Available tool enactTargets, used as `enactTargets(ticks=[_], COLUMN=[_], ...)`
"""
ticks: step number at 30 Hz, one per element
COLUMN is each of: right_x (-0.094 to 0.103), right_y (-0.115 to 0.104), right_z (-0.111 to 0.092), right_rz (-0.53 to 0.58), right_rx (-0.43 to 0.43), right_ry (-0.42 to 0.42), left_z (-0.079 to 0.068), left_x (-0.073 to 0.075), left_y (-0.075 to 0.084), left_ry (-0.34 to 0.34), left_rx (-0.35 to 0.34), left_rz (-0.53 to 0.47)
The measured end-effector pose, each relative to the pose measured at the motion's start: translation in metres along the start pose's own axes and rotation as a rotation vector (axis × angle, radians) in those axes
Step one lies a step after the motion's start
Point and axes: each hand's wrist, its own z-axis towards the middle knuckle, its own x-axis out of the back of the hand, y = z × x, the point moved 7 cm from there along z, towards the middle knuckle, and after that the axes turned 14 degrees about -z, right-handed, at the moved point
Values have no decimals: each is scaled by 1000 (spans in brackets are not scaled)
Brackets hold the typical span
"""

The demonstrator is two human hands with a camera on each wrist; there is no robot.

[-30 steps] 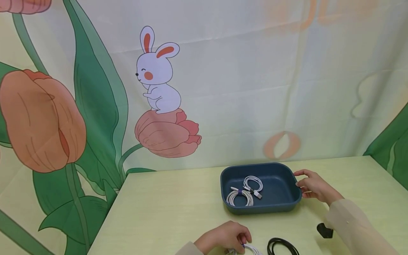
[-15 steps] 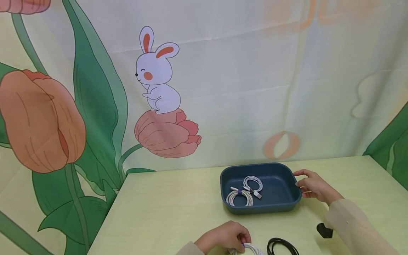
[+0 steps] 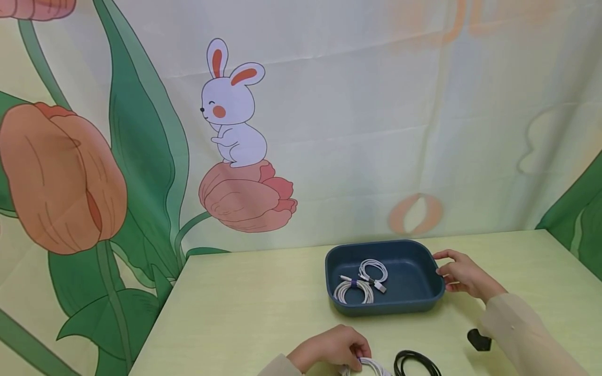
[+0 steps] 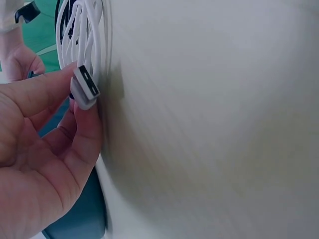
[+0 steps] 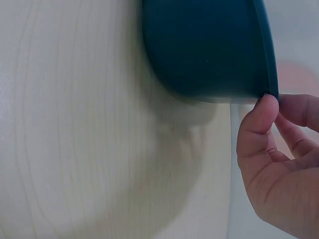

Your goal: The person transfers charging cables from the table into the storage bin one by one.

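My left hand point(image 3: 335, 347) pinches a coiled white USB cable point(image 3: 374, 366) between thumb and fingers at the bottom of the head view. In the left wrist view the cable's USB plug point(image 4: 86, 85) sticks out at the fingertips, with its loops beyond. My right hand point(image 3: 465, 275) holds the right end of a dark blue bin point(image 3: 385, 309), thumb and index finger at its rim in the right wrist view. Inside the bin lie a coiled white cable with a purple tie point(image 3: 340, 296) and a smaller coiled white cable point(image 3: 386, 272).
A coiled black cable point(image 3: 417, 359) lies on the light wooden table point(image 3: 249, 297) to the right of my left hand, cut off by the frame's lower edge. Beside the right sleeve is a small black object point(image 3: 479, 340). A printed curtain point(image 3: 348, 130) hangs behind the table.
The white cable at my left hand has shifted very slightly, and its end left of the fingers shows less. Both hands and the bin stay in place.
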Motion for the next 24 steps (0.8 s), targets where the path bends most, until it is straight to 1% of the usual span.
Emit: enactTargets(ticks=[8, 12, 18, 24], right_x=[0, 0, 0, 0], right_y=[-1, -1, -1, -2], right_z=[-1, 0, 0, -1], right_rz=[-1, 2, 6, 5], right_rx=[7, 6, 4, 7], right_ry=[-2, -3, -4, -2], left_z=[-1, -1, -1, -2], left_x=[1, 5, 11, 18], left_y=[-2, -1, 5, 7], left_ry=[-14, -8, 17, 40], left_rx=[-5, -19, -44, -3], left_rz=[-80, -112, -130, -225])
